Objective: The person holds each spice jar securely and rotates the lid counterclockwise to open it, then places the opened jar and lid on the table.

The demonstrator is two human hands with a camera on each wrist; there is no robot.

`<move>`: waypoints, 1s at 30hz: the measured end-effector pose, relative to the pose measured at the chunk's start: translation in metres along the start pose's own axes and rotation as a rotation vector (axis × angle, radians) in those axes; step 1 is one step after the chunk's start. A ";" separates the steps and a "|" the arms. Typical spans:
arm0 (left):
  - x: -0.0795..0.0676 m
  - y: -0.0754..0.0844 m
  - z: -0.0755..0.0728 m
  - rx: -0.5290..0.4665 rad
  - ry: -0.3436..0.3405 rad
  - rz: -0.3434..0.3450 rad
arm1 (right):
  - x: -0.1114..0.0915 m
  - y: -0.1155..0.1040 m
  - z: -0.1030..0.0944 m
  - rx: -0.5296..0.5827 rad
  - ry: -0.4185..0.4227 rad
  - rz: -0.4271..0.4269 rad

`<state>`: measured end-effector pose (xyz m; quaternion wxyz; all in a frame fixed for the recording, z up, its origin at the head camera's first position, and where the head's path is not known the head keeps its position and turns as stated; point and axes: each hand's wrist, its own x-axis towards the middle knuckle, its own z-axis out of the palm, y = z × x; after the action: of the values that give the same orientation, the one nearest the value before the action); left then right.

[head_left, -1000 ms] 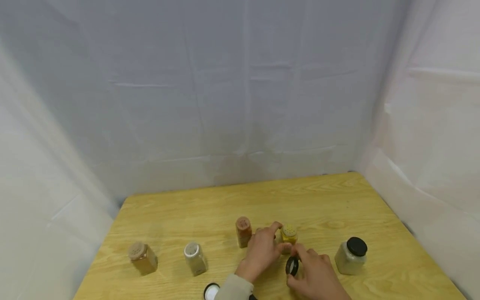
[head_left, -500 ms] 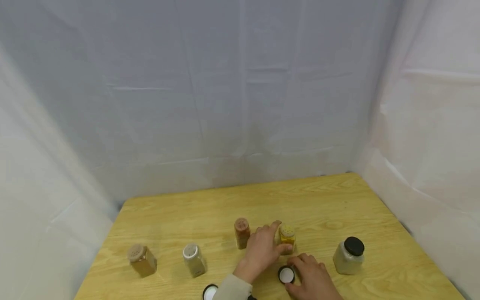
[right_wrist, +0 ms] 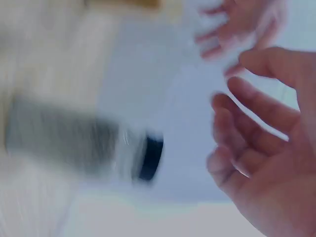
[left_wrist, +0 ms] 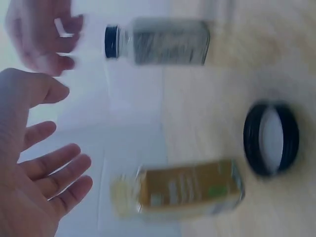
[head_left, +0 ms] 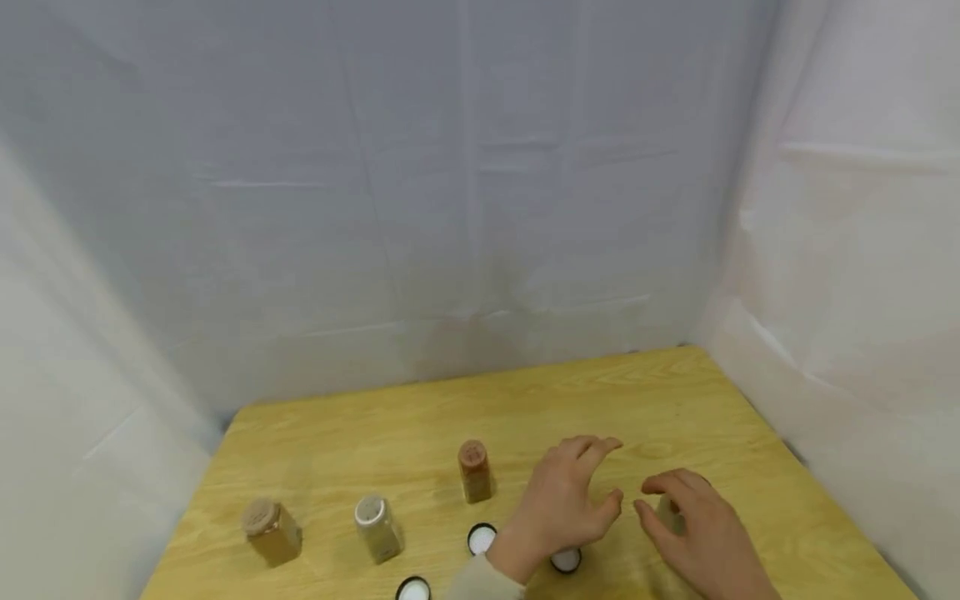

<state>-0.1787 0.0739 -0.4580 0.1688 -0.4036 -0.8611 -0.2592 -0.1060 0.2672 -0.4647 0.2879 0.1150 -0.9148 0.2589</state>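
Note:
My left hand (head_left: 562, 504) hovers with spread fingers above the table, holding nothing. In the left wrist view, an uncapped spice jar (left_wrist: 190, 186) with yellow contents stands below it; the head view hides this jar behind the hand. A black screw lid (left_wrist: 253, 140) lies beside that jar. My right hand (head_left: 701, 533) has loosely bent, empty fingers near the black-capped jar (right_wrist: 74, 136) of greyish contents, apart from it in the right wrist view. From the head, only a sliver of this jar shows between thumb and fingers.
On the wooden table (head_left: 360, 425) stand a reddish-brown shaker jar (head_left: 475, 475), a white-topped one (head_left: 378, 529) and a tan one (head_left: 272, 533). Upturned black-rimmed lids lie in front: a left one (head_left: 413, 589), a middle one (head_left: 482, 538) and a right one (head_left: 566, 560). White sheeting (head_left: 390, 208) surrounds the table.
My right hand has let go of the black lid, leaving it on the table, and moved right to the black-capped jar. My left hand has left the yellow jar and shifted right.

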 end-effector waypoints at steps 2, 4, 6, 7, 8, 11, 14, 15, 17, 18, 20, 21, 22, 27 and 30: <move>0.000 0.006 0.009 -0.021 -0.015 0.020 | 0.001 0.011 -0.010 -0.074 0.109 -0.028; 0.000 0.013 0.019 -0.043 -0.069 0.002 | 0.002 0.021 -0.016 -0.150 0.111 0.012; 0.000 0.020 0.029 -0.063 -0.144 -0.039 | 0.003 0.030 -0.018 -0.220 0.042 0.063; 0.001 0.023 0.033 -0.074 -0.179 -0.073 | 0.003 0.033 -0.018 -0.246 -0.006 0.093; 0.002 0.026 0.038 -0.079 -0.209 -0.103 | 0.002 0.036 -0.018 -0.267 -0.051 0.125; 0.005 0.033 0.049 -0.077 -0.268 -0.186 | 0.002 0.040 -0.020 -0.308 -0.133 0.200; 0.008 0.038 0.058 -0.054 -0.273 -0.229 | 0.003 0.040 -0.023 -0.319 -0.181 0.265; 0.008 0.039 0.061 -0.051 -0.274 -0.240 | 0.004 0.040 -0.024 -0.318 -0.190 0.276; 0.008 0.041 0.065 -0.045 -0.265 -0.257 | 0.005 0.040 -0.024 -0.304 -0.209 0.284; 0.008 0.041 0.067 -0.044 -0.259 -0.268 | 0.006 0.040 -0.023 -0.294 -0.213 0.277; 0.008 0.042 0.071 -0.045 -0.244 -0.290 | 0.008 0.040 -0.022 -0.289 -0.209 0.247; 0.008 0.042 0.072 -0.045 -0.232 -0.296 | 0.008 0.039 -0.021 -0.290 -0.201 0.230; 0.008 0.042 0.074 -0.042 -0.219 -0.300 | 0.009 0.039 -0.020 -0.292 -0.204 0.224; 0.009 0.042 0.081 -0.027 -0.156 -0.304 | 0.013 0.037 -0.018 -0.300 -0.250 0.265; 0.011 0.043 0.085 -0.004 -0.136 -0.316 | 0.012 0.037 -0.016 -0.327 -0.228 0.256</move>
<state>-0.1592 0.1531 -0.5077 0.0664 -0.2803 -0.9226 -0.2565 -0.1217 0.3065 -0.4613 0.1622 -0.0214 -0.9783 0.1272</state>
